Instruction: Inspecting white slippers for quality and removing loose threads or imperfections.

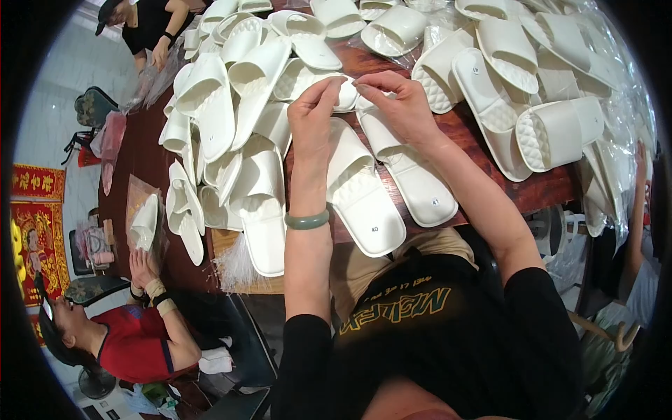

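My left hand (313,110), with a green bangle (306,221) on its wrist, is raised over the table with thumb and forefinger pinched together. Close by on its right, my right hand (400,102) pinches in the same way. Whatever lies between the fingertips is too fine to make out. Below them, two cream slippers lie side by side with heels toward me: a left slipper (369,210) and a right slipper (418,183). Their toe ends are partly hidden by my hands.
Heaps of cream slippers (203,105) cover the dark red table (553,189) left, ahead and right. A bundle of clear thin strands (241,266) hangs at the near edge. Clear plastic (633,105) wraps the right heap. Co-workers sit at left, one in a red shirt (136,339) handling a slipper.
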`<state>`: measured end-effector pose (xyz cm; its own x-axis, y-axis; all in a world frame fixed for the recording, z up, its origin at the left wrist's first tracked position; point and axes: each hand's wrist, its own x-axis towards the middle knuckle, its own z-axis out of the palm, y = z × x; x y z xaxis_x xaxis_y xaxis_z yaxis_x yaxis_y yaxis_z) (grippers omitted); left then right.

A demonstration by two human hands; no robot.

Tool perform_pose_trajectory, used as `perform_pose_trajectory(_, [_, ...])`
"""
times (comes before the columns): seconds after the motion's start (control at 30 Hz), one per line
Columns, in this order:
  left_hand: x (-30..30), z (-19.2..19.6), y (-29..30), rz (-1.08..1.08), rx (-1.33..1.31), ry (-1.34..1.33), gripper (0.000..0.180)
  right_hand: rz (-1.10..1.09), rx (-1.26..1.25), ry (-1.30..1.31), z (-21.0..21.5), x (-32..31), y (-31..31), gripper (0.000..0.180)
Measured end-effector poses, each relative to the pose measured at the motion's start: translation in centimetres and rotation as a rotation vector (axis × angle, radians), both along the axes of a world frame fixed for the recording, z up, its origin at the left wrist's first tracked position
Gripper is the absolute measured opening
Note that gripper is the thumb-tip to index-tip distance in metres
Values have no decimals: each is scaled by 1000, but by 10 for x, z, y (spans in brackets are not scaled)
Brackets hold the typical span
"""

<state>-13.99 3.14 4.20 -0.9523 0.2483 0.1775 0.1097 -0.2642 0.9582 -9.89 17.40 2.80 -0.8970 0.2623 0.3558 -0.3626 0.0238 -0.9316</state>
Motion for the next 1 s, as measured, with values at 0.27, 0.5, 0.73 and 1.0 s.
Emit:
perform_pose_trajectory(0.27, [2, 1, 1, 28, 24, -59, 18, -11, 4, -30, -3, 0, 1, 19])
perform_pose_trajectory(0.5, [6, 4, 4, 3, -24, -11, 18, -44, 68, -8, -6, -2, 1, 17])
perform_pose_trajectory(0.73, [3, 2, 0, -45, -41, -13, 17, -29, 61, 8, -4, -1, -1, 16])
perform_pose_trajectory(1.0, [3, 1, 0, -44, -12, -27, 17, -10, 46, -11, -2, 0, -1, 15])
